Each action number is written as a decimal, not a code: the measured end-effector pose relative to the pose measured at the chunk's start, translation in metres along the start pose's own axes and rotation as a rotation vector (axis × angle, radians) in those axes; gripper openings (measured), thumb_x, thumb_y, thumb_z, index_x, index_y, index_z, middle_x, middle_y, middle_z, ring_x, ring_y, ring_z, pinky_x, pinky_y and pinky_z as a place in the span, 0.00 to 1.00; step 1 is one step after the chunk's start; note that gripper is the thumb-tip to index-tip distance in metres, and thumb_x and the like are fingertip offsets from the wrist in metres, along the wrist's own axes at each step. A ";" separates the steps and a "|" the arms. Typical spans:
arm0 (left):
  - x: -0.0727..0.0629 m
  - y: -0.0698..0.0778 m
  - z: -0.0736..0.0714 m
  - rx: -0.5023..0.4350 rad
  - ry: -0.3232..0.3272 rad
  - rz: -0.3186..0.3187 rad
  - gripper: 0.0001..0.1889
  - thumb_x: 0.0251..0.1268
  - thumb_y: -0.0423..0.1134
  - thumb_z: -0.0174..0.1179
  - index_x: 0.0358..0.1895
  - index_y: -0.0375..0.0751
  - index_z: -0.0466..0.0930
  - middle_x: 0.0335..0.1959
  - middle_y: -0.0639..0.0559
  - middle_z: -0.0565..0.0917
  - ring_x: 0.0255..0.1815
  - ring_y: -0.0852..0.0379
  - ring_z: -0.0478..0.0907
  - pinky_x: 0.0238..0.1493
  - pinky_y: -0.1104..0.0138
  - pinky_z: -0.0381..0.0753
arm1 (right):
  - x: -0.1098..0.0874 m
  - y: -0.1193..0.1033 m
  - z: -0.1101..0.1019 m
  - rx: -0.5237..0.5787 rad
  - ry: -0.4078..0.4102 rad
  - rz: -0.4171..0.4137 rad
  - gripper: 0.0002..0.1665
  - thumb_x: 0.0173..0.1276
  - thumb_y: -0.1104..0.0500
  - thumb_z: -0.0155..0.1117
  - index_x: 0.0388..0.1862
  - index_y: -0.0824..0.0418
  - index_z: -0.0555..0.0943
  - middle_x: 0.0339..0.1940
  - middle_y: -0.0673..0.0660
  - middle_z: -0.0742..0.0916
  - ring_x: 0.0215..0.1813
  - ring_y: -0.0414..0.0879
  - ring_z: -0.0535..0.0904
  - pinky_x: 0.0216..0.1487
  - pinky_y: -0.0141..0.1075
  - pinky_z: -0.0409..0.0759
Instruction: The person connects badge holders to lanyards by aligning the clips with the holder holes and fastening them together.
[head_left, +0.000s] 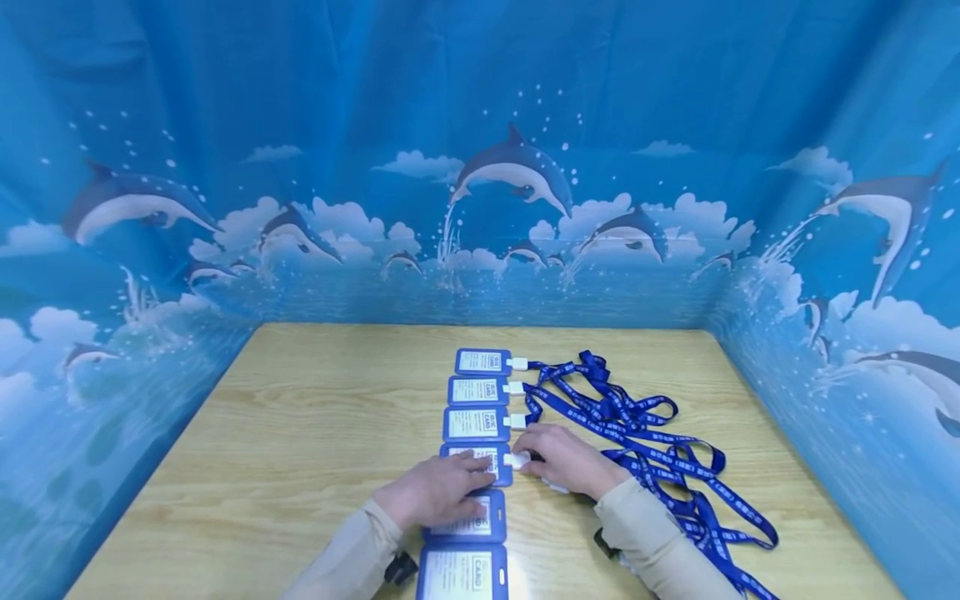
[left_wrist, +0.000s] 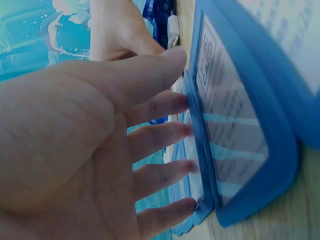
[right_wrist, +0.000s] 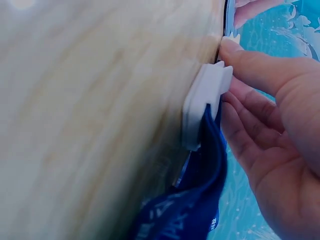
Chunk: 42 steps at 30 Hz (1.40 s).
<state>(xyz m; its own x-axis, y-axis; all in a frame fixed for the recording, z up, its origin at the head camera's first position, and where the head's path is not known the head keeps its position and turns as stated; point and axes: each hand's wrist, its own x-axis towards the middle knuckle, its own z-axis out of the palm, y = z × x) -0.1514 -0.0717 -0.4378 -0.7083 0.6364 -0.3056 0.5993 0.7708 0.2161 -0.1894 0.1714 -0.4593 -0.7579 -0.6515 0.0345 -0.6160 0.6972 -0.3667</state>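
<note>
A blue badge holder (head_left: 505, 477) with a printed card lies flat in a column of similar holders. My left hand (head_left: 442, 490) rests on it with fingers extended, the fingertips touching its face in the left wrist view. At the holder's right edge is a white clip (head_left: 517, 460), which my right hand (head_left: 568, 458) pinches between thumb and fingers. A second white clip (right_wrist: 202, 102), on a blue lanyard (right_wrist: 185, 200), lies beside the right hand's fingers. Just below, another badge holder (left_wrist: 235, 115) is partly covered by the left hand in the head view.
Behind are three badge holders (head_left: 476, 423) with white clips at their right ends. A tangle of blue lanyards (head_left: 660, 437) spreads over the table's right side. One more holder (head_left: 457, 575) lies at the front. A dolphin-print curtain (head_left: 480, 292) encloses the wooden table (head_left: 300, 417).
</note>
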 end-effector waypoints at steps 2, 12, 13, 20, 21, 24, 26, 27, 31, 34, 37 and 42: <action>0.000 0.001 0.000 -0.020 -0.011 -0.003 0.31 0.71 0.60 0.57 0.74 0.59 0.69 0.79 0.58 0.64 0.79 0.48 0.60 0.77 0.49 0.65 | 0.001 0.000 0.000 0.004 -0.003 -0.003 0.14 0.68 0.56 0.70 0.52 0.56 0.86 0.49 0.50 0.88 0.52 0.43 0.83 0.56 0.40 0.85; -0.002 0.001 0.000 -0.035 -0.010 -0.012 0.31 0.71 0.59 0.57 0.74 0.59 0.68 0.79 0.58 0.63 0.80 0.48 0.59 0.77 0.49 0.64 | -0.007 0.009 -0.003 0.014 -0.005 -0.050 0.16 0.69 0.57 0.69 0.54 0.54 0.87 0.49 0.50 0.88 0.49 0.42 0.83 0.51 0.36 0.85; -0.002 0.001 0.000 -0.032 -0.007 -0.011 0.31 0.71 0.59 0.57 0.74 0.59 0.68 0.79 0.58 0.63 0.80 0.48 0.59 0.77 0.49 0.65 | -0.007 0.009 -0.004 0.016 -0.004 -0.052 0.15 0.69 0.57 0.69 0.54 0.54 0.88 0.47 0.50 0.88 0.48 0.41 0.83 0.49 0.34 0.85; -0.003 -0.001 0.000 -0.025 0.001 -0.012 0.31 0.71 0.59 0.57 0.74 0.58 0.69 0.79 0.58 0.64 0.80 0.48 0.60 0.77 0.49 0.66 | -0.006 0.009 -0.004 0.004 -0.005 -0.080 0.14 0.68 0.57 0.71 0.52 0.53 0.88 0.45 0.48 0.86 0.45 0.38 0.81 0.48 0.30 0.84; -0.003 -0.001 0.000 -0.028 -0.001 -0.012 0.31 0.71 0.59 0.57 0.74 0.58 0.69 0.79 0.58 0.64 0.80 0.48 0.60 0.77 0.49 0.65 | -0.005 0.008 -0.004 0.002 -0.004 -0.088 0.14 0.67 0.57 0.71 0.52 0.53 0.88 0.44 0.48 0.86 0.45 0.38 0.81 0.47 0.30 0.84; -0.002 0.000 0.001 -0.029 -0.003 -0.009 0.31 0.71 0.59 0.57 0.75 0.58 0.67 0.79 0.58 0.63 0.80 0.48 0.59 0.77 0.50 0.64 | -0.004 0.006 -0.003 -0.011 -0.002 -0.105 0.14 0.67 0.57 0.71 0.52 0.53 0.89 0.43 0.48 0.85 0.44 0.37 0.80 0.47 0.28 0.84; -0.001 0.001 0.002 -0.025 -0.011 -0.006 0.32 0.71 0.60 0.56 0.75 0.58 0.67 0.79 0.57 0.62 0.80 0.47 0.59 0.78 0.50 0.64 | -0.004 0.005 -0.003 -0.022 -0.005 -0.107 0.15 0.66 0.57 0.71 0.52 0.53 0.89 0.44 0.48 0.85 0.44 0.37 0.80 0.47 0.29 0.84; -0.001 0.001 0.002 -0.025 -0.011 -0.002 0.32 0.71 0.59 0.56 0.75 0.57 0.66 0.80 0.57 0.62 0.80 0.47 0.58 0.78 0.50 0.64 | -0.003 0.004 -0.003 -0.027 -0.006 -0.107 0.15 0.66 0.57 0.71 0.52 0.53 0.89 0.44 0.48 0.85 0.44 0.37 0.80 0.47 0.29 0.83; 0.001 0.003 0.003 -0.045 -0.018 0.011 0.32 0.72 0.59 0.55 0.76 0.56 0.65 0.80 0.56 0.61 0.81 0.46 0.57 0.79 0.50 0.62 | -0.004 0.003 -0.004 -0.042 -0.005 -0.107 0.14 0.66 0.58 0.72 0.50 0.54 0.89 0.43 0.49 0.86 0.44 0.38 0.81 0.47 0.29 0.84; 0.002 0.003 0.004 -0.074 -0.030 0.013 0.32 0.73 0.58 0.55 0.77 0.56 0.65 0.80 0.56 0.60 0.81 0.46 0.56 0.79 0.50 0.60 | -0.004 0.002 -0.002 -0.053 0.009 -0.117 0.13 0.64 0.60 0.73 0.49 0.54 0.89 0.43 0.51 0.87 0.43 0.40 0.82 0.47 0.29 0.85; 0.003 0.003 0.003 -0.092 -0.052 0.014 0.32 0.73 0.57 0.55 0.77 0.55 0.65 0.80 0.57 0.60 0.82 0.46 0.55 0.80 0.50 0.59 | -0.004 -0.001 0.001 -0.080 0.014 -0.119 0.13 0.64 0.60 0.73 0.48 0.54 0.90 0.44 0.53 0.87 0.45 0.43 0.84 0.48 0.30 0.86; 0.005 0.002 -0.002 -0.121 -0.074 0.008 0.32 0.73 0.58 0.54 0.77 0.55 0.63 0.81 0.59 0.58 0.82 0.46 0.52 0.80 0.49 0.57 | 0.002 -0.004 0.000 -0.102 0.006 -0.102 0.14 0.63 0.62 0.73 0.48 0.54 0.89 0.47 0.55 0.88 0.48 0.46 0.86 0.51 0.32 0.86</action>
<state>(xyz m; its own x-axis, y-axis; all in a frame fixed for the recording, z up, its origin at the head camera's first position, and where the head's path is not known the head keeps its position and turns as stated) -0.1541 -0.0669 -0.4373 -0.6712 0.6423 -0.3700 0.5527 0.7663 0.3275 -0.1882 0.1676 -0.4579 -0.6914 -0.7188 0.0725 -0.7082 0.6545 -0.2647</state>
